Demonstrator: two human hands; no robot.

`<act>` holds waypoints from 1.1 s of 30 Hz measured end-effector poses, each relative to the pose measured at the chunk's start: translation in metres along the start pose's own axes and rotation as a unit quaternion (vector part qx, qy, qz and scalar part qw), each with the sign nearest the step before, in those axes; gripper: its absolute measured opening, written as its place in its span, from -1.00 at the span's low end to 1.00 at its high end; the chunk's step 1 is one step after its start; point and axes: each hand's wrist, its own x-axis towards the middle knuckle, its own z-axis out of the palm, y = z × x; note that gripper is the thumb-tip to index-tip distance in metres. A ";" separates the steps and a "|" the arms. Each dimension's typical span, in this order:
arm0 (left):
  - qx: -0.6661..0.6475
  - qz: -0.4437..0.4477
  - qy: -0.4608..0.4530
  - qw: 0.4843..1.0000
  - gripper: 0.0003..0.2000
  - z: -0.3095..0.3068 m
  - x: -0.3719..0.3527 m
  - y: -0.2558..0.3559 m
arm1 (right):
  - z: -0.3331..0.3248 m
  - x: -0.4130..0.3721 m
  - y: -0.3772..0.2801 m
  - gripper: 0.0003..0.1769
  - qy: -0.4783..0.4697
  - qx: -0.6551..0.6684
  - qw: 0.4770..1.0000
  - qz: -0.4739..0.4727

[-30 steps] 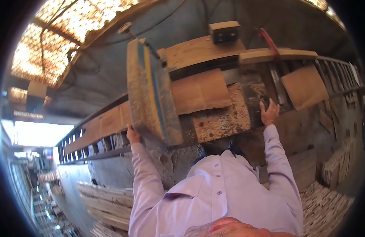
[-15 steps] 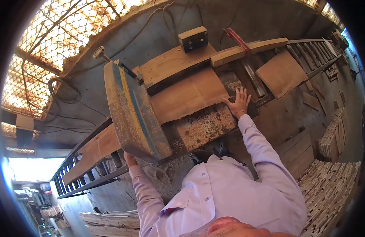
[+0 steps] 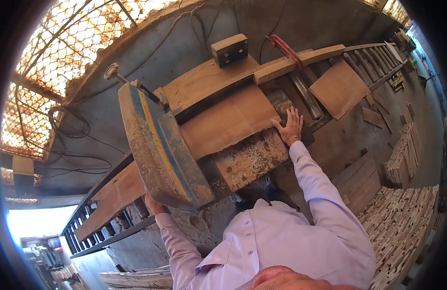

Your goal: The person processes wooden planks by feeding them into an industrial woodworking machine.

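Note:
A brown wooden board (image 3: 228, 121) lies on the machine table, its left end running under the dusty machine hood (image 3: 160, 150). My right hand (image 3: 291, 127) is open with fingers spread, its thumb at the board's right end and its palm over the dark table. Beyond the hood, my left hand (image 3: 155, 205) is near the lower edge of a long plank (image 3: 114, 192) on the outfeed rollers. The hood and the hand's angle hide most of its fingers. Whether board and plank are one piece is hidden beneath the hood.
A wooden fence (image 3: 298, 62) runs along the far side, held by a red clamp (image 3: 284, 48). Another board (image 3: 339, 88) rests at the right by the roller frame (image 3: 373, 63). Stacked wood strips (image 3: 402, 227) stand at lower right. Cables (image 3: 71, 121) hang on the wall.
The view has shifted slightly. More of my left hand shows at the plank's edge beside the hood. My right hand stays spread at the board's end, and the board looks nearly unmoved.

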 end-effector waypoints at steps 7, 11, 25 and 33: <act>-0.105 -0.077 0.019 0.991 -0.47 -0.005 0.001 0.010 | 0.000 0.001 -0.002 0.16 0.014 -0.001 1.000 -0.010; 0.316 0.249 0.021 0.915 -0.51 -0.040 0.023 -0.024 | 0.008 0.001 0.001 0.15 0.030 -0.004 0.999 -0.017; -0.063 -0.047 0.159 0.984 -0.61 -0.004 0.005 0.008 | 0.007 0.002 -0.002 0.12 0.005 0.000 1.000 -0.018; -0.130 -0.062 0.164 0.976 -0.61 0.000 0.006 0.008 | 0.007 0.001 -0.003 0.12 0.003 -0.003 1.000 -0.013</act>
